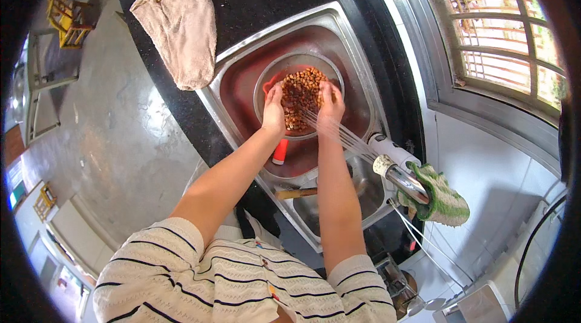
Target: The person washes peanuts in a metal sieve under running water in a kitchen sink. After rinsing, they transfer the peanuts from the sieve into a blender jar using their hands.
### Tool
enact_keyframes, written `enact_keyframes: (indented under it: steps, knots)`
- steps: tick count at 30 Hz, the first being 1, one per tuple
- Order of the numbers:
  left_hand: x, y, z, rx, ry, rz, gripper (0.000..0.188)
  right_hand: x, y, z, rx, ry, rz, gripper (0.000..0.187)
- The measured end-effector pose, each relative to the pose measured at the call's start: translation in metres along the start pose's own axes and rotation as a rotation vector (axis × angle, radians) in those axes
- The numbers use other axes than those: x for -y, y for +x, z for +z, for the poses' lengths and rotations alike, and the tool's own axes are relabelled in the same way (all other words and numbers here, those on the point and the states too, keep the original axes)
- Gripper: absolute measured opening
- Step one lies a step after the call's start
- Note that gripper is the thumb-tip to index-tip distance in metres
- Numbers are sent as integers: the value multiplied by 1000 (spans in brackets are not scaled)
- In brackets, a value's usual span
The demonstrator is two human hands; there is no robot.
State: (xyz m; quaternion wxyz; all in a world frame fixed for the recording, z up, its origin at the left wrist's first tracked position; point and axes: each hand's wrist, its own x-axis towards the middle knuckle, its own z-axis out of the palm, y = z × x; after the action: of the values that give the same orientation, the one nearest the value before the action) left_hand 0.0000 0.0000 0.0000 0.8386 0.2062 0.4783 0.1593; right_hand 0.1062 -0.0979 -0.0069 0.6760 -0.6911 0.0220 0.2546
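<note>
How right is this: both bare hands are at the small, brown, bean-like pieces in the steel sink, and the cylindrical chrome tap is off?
Not quite: the cylindrical chrome tap is on; the head view shows thin, clear water streams leaving it. The bare left hand and bare right hand are at the small, brown, bean-like pieces in the steel sink.

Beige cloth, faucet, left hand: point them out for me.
Beige cloth [181,29]: head view, middle of its fabric.
Faucet [408,184]: head view, on its shiny metal body.
Left hand [274,110]: head view, back of the hand.
</note>
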Motion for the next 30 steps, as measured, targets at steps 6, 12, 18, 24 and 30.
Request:
enact_keyframes:
  steps: [6,12,18,24,30]
  knots:
    - [10,-17,27,-161,88,16,53,15,20,19,169,-540,-559,21]
    - [19,-4,23,-64,20,-14,55,-11,6,27,14,-522,-88,34]
    - [14,6,37,-52,58,-50,50,1,-21,44,-160,-283,27,38]
    - [10,-3,38,82,308,9,39,9,-44,53,-127,-59,-81,37]
    - [16,-26,37,145,805,281,48,11,-57,40,-23,240,99,44]
